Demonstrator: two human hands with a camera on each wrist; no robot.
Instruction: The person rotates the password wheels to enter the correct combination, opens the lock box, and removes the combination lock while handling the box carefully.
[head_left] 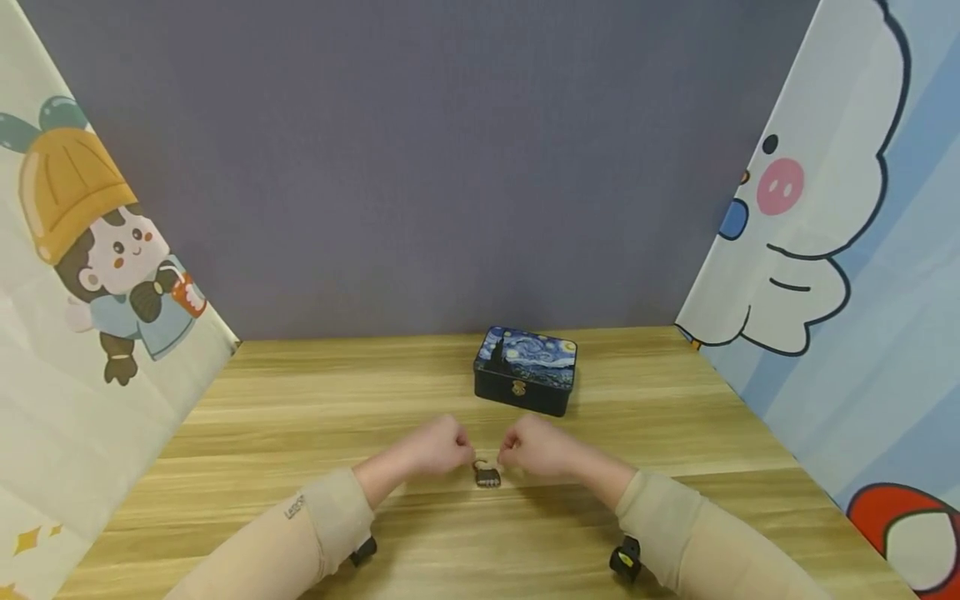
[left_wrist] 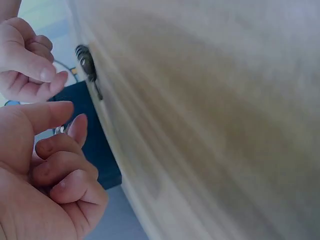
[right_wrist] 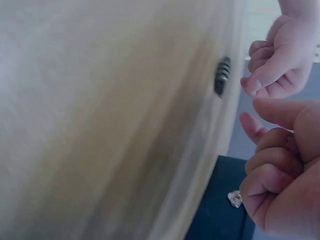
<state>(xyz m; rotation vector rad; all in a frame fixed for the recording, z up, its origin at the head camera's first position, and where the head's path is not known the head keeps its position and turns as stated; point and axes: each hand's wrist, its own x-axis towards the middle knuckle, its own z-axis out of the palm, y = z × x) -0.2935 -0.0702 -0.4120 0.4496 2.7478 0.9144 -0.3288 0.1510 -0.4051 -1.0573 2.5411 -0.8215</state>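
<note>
A small dark combination padlock (head_left: pixel 487 477) with a row of dials lies on the wooden table, its shackle swung open. My left hand (head_left: pixel 444 446) hovers just left of it, holding nothing. In the left wrist view, that hand's thumb and index finger (left_wrist: pixel 77 131) stand slightly apart while the other fingers curl loosely. To the padlock's right is my right hand (head_left: pixel 536 447), also holding nothing, its thumb (right_wrist: pixel 280 111) and index fingertip separated by a small gap. Beyond both hands sits a closed dark box (head_left: pixel 525 371) with a starry-night picture on its lid and a metal clasp (head_left: pixel 518 388).
The light wood table (head_left: pixel 300 392) ends at a grey back panel (head_left: pixel 375 167). Cartoon-printed sheets hang at the left (head_left: pixel 45 358) and right (head_left: pixel 832 200). Each sleeve cuff has a dark device (head_left: pixel 626 560) beneath it.
</note>
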